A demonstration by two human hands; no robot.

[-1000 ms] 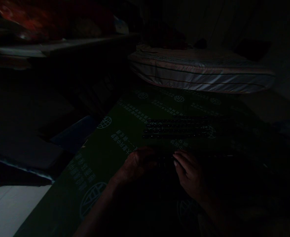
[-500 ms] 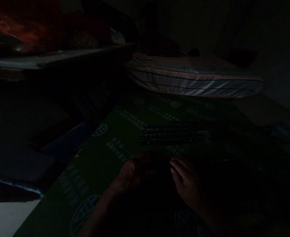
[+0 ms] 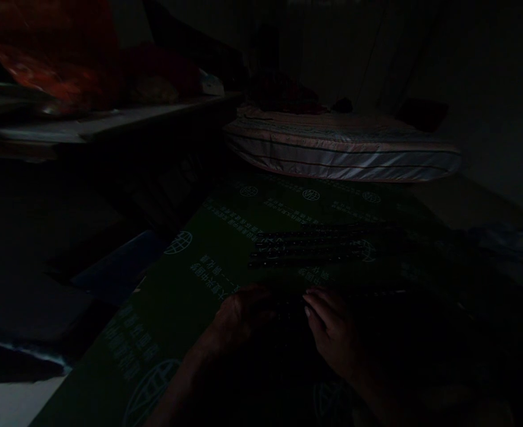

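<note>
Nearest us, in very dim light, our two forearms reach over a green board (image 3: 172, 314) printed with pale globe marks and lines of characters, with a pale patch of floor (image 3: 12, 403) beside its near left corner. Our left hand (image 3: 241, 314) is bent, its fingertips lost in shadow at a dark piece (image 3: 284, 314) flecked with small pale specks; we cannot tell whether it grips. Our right hand (image 3: 332, 329) stands just across from it, fingers lying side by side and thumb below them, at the same dark piece; whether they close on it, we cannot tell. The two hands are apart, with the dark piece showing between them above the board, its outline mostly swallowed by the dark. Just beyond our hands, several dark strips (image 3: 306, 243) with pale specks lie roughly parallel across the board. Off the board's left edge we make out something blue (image 3: 119, 267), its shape unclear. Farther on, at the left, an orange bag (image 3: 61, 65) sits on a shelf (image 3: 123, 118). Past the board's far end we see a striped mattress (image 3: 341, 154), a dark heap (image 3: 288, 92) upon it.
</note>
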